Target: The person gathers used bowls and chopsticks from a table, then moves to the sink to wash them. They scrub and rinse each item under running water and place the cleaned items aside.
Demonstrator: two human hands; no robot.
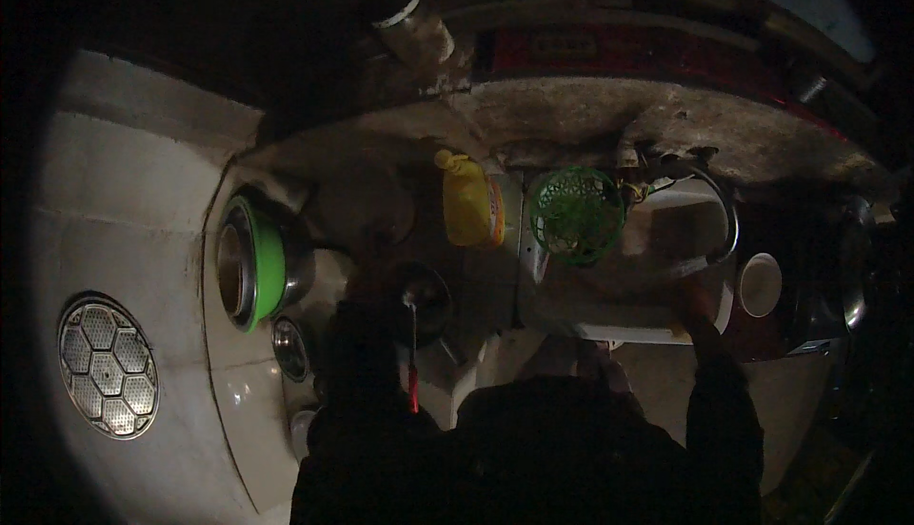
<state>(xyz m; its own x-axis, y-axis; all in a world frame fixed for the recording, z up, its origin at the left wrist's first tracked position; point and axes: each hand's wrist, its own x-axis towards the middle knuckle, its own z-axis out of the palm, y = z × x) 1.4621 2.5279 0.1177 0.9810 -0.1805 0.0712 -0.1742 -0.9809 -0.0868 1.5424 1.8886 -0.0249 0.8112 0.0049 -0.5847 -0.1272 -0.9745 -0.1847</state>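
My right hand [692, 305], dim and blurred, reaches over the front right part of a sink basin [621, 332]; whether it holds anything cannot be told. A curved metal faucet [730, 214] arches over the basin. A green plastic basket [577, 214] sits at the basin's back left. My left arm reaches forward in a dark sleeve, its hand [378, 243] lost in shadow near a dim round dish. Just right of that sleeve, a utensil with a red handle [413, 386] rests at a dark round vessel [428, 304]. A yellow plastic bottle [468, 204] stands between the arm and the basket.
A green bowl [268, 264] is stacked with metal bowls at left, near a small metal bowl [290, 346]. A pale cup [760, 286] stands right of the sink. Behind are a jar [421, 32] and a rough ledge [564, 107]. A patterned metal plate [108, 368] lies far left.
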